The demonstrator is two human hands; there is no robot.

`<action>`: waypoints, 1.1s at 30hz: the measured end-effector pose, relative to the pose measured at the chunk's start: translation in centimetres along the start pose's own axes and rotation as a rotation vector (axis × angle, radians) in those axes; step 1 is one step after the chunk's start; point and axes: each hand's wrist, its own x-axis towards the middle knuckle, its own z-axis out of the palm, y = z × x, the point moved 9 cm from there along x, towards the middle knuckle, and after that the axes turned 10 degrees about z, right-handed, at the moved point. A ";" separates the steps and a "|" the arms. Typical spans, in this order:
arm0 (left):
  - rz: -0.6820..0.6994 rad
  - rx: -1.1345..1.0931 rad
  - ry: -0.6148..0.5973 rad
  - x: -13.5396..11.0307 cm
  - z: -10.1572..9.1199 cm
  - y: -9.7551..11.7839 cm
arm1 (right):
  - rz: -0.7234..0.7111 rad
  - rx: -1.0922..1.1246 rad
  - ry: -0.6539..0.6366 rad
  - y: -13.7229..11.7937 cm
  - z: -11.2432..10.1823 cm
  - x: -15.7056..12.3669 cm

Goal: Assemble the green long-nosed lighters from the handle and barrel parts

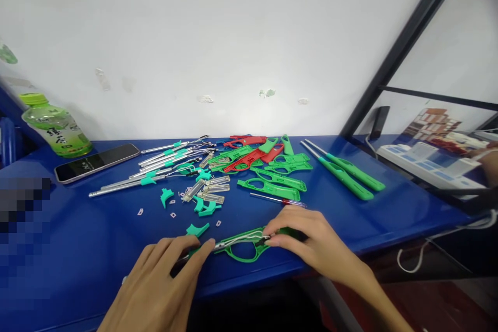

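A green plastic lighter shell [243,247] with a metal tube laid in it rests near the front edge of the blue table [97,233]. My left hand [163,282] presses its fingertips on the tube end at the shell's left side. My right hand [307,241] lies over the shell's right end, fingers curled down on it. Both hands hold the piece against the table.
Behind lie metal tubes with teal collars [163,163], green and red shells [268,166], two assembled green lighters [346,174], small teal triggers [202,207] and a red screwdriver [278,200]. A phone [95,162] and a green bottle [54,124] sit at far left. A power strip [424,163] is at right.
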 end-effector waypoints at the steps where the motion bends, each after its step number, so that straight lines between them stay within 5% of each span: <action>1: 0.011 0.002 0.013 0.1 -0.2 0.1 | 0.024 0.010 -0.007 0.2 0.0 0.1; 8: 0.090 -0.030 0.094 3.8 -2.0 1.7 | 0.094 0.017 -0.042 0.9 0.4 0.2; 16: 0.109 -0.089 0.006 8.7 0.6 3.6 | 0.086 -0.002 -0.051 1.0 0.5 0.2; 23: 0.104 -0.122 -0.175 9.9 2.3 3.5 | 0.070 0.003 -0.057 0.9 0.6 0.0; 33: 0.137 -0.065 -0.200 9.7 2.5 3.9 | 0.056 -0.004 -0.063 0.8 0.6 0.0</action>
